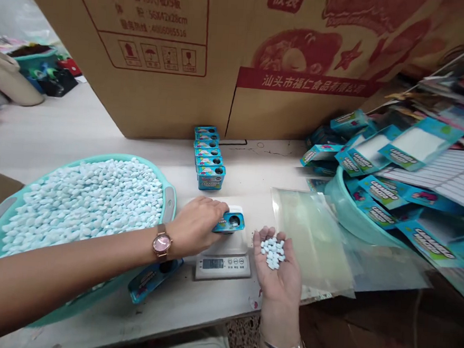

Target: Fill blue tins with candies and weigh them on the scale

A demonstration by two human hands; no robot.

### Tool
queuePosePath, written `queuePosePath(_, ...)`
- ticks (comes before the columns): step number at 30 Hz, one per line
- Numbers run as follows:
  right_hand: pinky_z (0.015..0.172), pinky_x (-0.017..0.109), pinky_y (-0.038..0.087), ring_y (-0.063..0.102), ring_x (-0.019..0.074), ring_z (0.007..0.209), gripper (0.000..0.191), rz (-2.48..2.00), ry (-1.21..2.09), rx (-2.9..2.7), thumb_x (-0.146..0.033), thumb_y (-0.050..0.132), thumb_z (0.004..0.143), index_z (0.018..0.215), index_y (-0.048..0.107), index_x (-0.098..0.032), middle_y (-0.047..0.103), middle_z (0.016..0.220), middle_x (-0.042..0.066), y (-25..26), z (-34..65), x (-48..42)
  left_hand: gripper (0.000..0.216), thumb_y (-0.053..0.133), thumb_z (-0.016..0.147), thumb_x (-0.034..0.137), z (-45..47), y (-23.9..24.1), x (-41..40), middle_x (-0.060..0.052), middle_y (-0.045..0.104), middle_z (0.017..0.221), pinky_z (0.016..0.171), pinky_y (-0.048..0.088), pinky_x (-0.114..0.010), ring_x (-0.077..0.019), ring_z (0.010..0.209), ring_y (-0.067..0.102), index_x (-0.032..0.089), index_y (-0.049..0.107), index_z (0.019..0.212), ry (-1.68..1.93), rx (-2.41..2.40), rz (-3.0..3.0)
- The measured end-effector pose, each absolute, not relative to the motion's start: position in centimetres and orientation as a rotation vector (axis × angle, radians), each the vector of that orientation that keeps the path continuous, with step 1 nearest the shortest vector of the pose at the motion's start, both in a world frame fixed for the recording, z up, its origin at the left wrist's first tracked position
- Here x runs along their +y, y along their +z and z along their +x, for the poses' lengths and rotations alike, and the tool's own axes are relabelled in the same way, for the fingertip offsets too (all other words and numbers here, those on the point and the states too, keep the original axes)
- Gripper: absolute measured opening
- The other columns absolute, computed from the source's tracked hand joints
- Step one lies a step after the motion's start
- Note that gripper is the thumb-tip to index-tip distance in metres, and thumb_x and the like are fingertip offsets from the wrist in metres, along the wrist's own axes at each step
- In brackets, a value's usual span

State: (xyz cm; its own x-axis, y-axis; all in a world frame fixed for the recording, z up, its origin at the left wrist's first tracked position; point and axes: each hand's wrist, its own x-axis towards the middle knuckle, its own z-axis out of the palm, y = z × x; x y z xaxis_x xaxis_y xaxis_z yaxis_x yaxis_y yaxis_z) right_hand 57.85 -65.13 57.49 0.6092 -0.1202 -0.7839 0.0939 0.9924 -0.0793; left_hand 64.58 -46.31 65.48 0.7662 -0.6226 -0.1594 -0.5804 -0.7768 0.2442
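My left hand, with a watch on its wrist, has its fingers closed on the left end of a small blue candy box. That box is over the white digital scale; its contact with the pan is partly hidden. Palm up to the right of the scale, my right hand cups a small heap of pale blue candies. A large turquoise basin on the left is full of similar candies. Another blue box lies partly under my left forearm.
A row of several blue boxes stands behind the scale, before a big cardboard carton. Clear plastic bags lie to the right. Beyond them, a second turquoise basin overflows with blue printed packaging.
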Motion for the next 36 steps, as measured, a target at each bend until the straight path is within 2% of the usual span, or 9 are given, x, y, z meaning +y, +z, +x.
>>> queuePosePath(4, 0.083, 0.039, 0.058, 0.068, 0.0159, 0.09, 0.024, -0.041, -0.124, 0.847, -0.034, 0.049, 0.094, 0.082, 0.065, -0.02, 0.07, 0.087, 0.003, 57.8, 58.5, -64.4, 0.025, 0.059, 0.073, 0.021, 64.4, 65.8, -46.9, -0.007, 0.065, 0.096, 0.086, 0.047, -0.038, -0.0248, 0.094, 0.059, 0.018, 0.061, 0.099, -0.226, -0.96, 2.718)
queuePosePath(9, 0.074, 0.033, 0.058, 0.069, 0.0153, 0.084, 0.022, -0.105, -0.103, 0.785, -0.03, 0.048, 0.095, 0.082, 0.062, -0.019, 0.071, 0.084, 0.003, 59.0, 59.2, -64.0, 0.019, 0.055, 0.066, 0.015, 64.4, 70.1, -49.6, -0.006, 0.061, 0.084, 0.074, 0.047, -0.035, -0.0227, 0.084, 0.056, 0.018, 0.062, 0.083, -0.126, -1.102, 2.745)
queuePosePath(13, 0.072, 0.03, 0.056, 0.069, 0.0135, 0.079, 0.017, -0.122, -0.116, 0.691, -0.031, 0.052, 0.093, 0.084, 0.061, -0.02, 0.071, 0.086, 0.001, 59.8, 59.9, -63.8, 0.01, 0.054, 0.065, 0.014, 64.7, 72.0, -52.5, -0.009, 0.061, 0.077, 0.074, 0.047, -0.04, -0.0256, 0.08, 0.057, 0.017, 0.061, 0.071, -0.045, -1.389, 2.801)
queuePosePath(18, 0.072, 0.027, 0.054, 0.067, 0.0118, 0.074, 0.013, -0.083, -0.084, 0.66, -0.028, 0.055, 0.09, 0.081, 0.06, -0.02, 0.07, 0.078, -0.001, 59.3, 60.3, -62.9, 0.011, 0.058, 0.063, 0.014, 65.2, 71.2, -54.0, -0.011, 0.065, 0.077, 0.07, 0.05, -0.042, -0.0291, 0.082, 0.061, 0.016, 0.064, 0.072, -0.257, -1.468, 2.847)
queuePosePath(24, 0.075, 0.027, 0.053, 0.067, 0.0126, 0.083, 0.013, -0.116, -0.021, 0.621, -0.032, 0.059, 0.087, 0.087, 0.062, -0.019, 0.071, 0.089, 0.0, 58.9, 60.2, -62.4, 0.006, 0.059, 0.067, 0.015, 64.6, 72.9, -54.6, -0.013, 0.065, 0.079, 0.072, 0.051, -0.043, -0.029, 0.084, 0.06, 0.015, 0.064, 0.07, -0.211, -1.571, 2.894)
queuePosePath(28, 0.071, 0.026, 0.053, 0.067, 0.0118, 0.077, 0.008, -0.071, -0.029, 0.641, -0.028, 0.062, 0.083, 0.081, 0.06, -0.02, 0.07, 0.081, -0.001, 58.8, 60.2, -62.1, 0.007, 0.062, 0.063, 0.015, 65.0, 71.9, -54.2, -0.013, 0.066, 0.079, 0.069, 0.052, -0.043, -0.0298, 0.083, 0.061, 0.015, 0.064, 0.07, -0.318, -1.568, 2.922)
queuePosePath(31, 0.07, 0.028, 0.054, 0.067, 0.0129, 0.077, 0.012, -0.101, -0.031, 0.604, -0.032, 0.062, 0.084, 0.082, 0.061, -0.02, 0.069, 0.082, -0.001, 58.6, 60.1, -62.1, 0.006, 0.06, 0.064, 0.015, 64.7, 72.6, -54.3, -0.013, 0.065, 0.078, 0.068, 0.052, -0.043, -0.03, 0.082, 0.061, 0.015, 0.064, 0.069, -0.283, -1.552, 2.897)
queuePosePath(34, 0.071, 0.03, 0.055, 0.067, 0.014, 0.08, 0.018, -0.135, -0.043, 0.541, -0.038, 0.06, 0.084, 0.084, 0.062, -0.02, 0.069, 0.085, -0.001, 58.4, 60.0, -62.0, 0.012, 0.058, 0.067, 0.012, 64.2, 73.4, -54.8, -0.014, 0.066, 0.082, 0.072, 0.052, -0.044, -0.0299, 0.085, 0.06, 0.014, 0.065, 0.076, -0.312, -1.586, 2.9)
queuePosePath(36, 0.071, 0.028, 0.055, 0.067, 0.013, 0.078, 0.016, -0.128, -0.032, 0.541, -0.036, 0.06, 0.085, 0.082, 0.062, -0.02, 0.069, 0.082, -0.002, 58.4, 60.1, -61.9, 0.017, 0.058, 0.066, 0.01, 64.3, 73.0, -54.9, -0.015, 0.067, 0.084, 0.072, 0.052, -0.044, -0.0307, 0.086, 0.061, 0.012, 0.066, 0.081, -0.406, -1.613, 2.919)
